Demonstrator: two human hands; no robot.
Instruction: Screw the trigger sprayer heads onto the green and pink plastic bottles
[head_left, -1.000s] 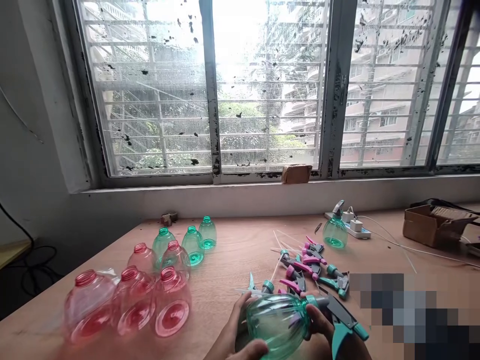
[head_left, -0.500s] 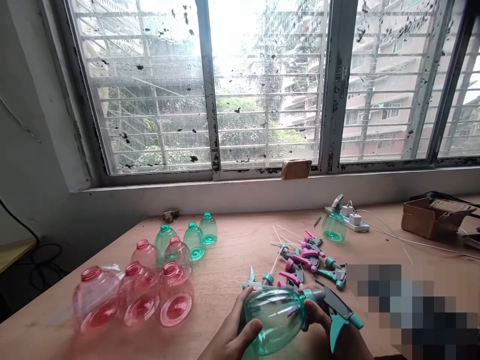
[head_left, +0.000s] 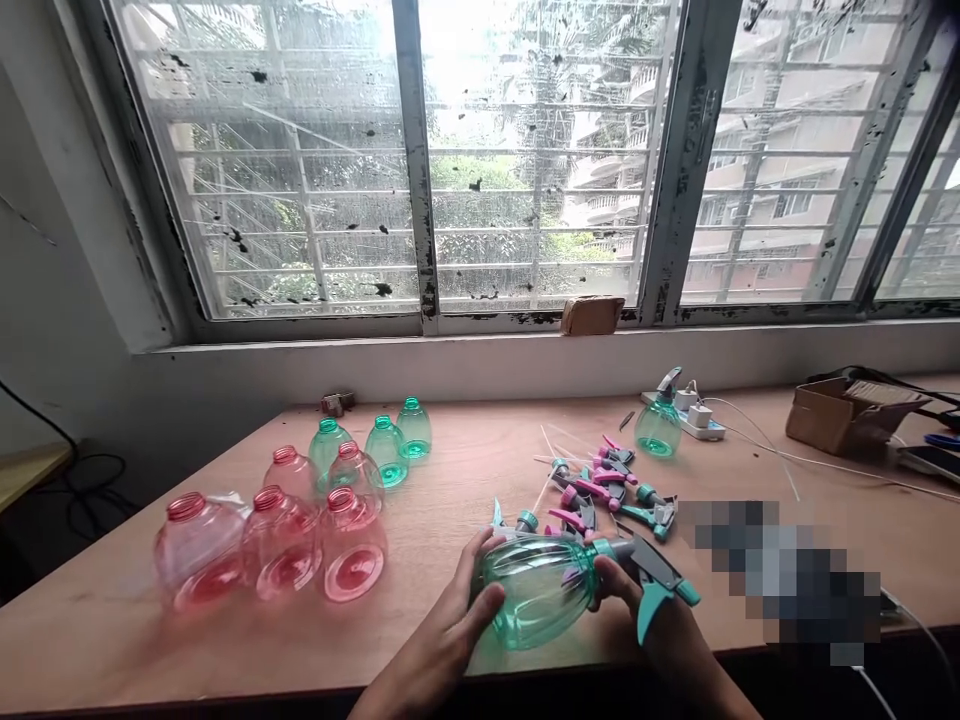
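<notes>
A clear green spray bottle (head_left: 536, 595) lies on its side in the air near the table's front edge, its neck to the right. My left hand (head_left: 461, 610) is wrapped round its base end. Fingers of my right hand (head_left: 619, 585) close round the teal collar where the grey-and-teal trigger sprayer (head_left: 656, 580) meets the neck. The trigger points down. Just behind the bottle lies a pile of loose trigger sprayers (head_left: 600, 490) in pink, grey and teal, with thin white tubes.
Several pink bottles (head_left: 352, 560) and three green bottles (head_left: 386, 450) stand uncapped at the left. A finished-looking green spray bottle (head_left: 658, 430) stands by a power strip (head_left: 701, 425) with plugs. A cardboard box (head_left: 832, 425) sits at the far right. A blurred patch (head_left: 787, 570) hides the right front.
The camera view has tilted slightly downward, so the whole scene sits higher or lower by a little. Both hands keep their hold on the bottle and its sprayer collar.
</notes>
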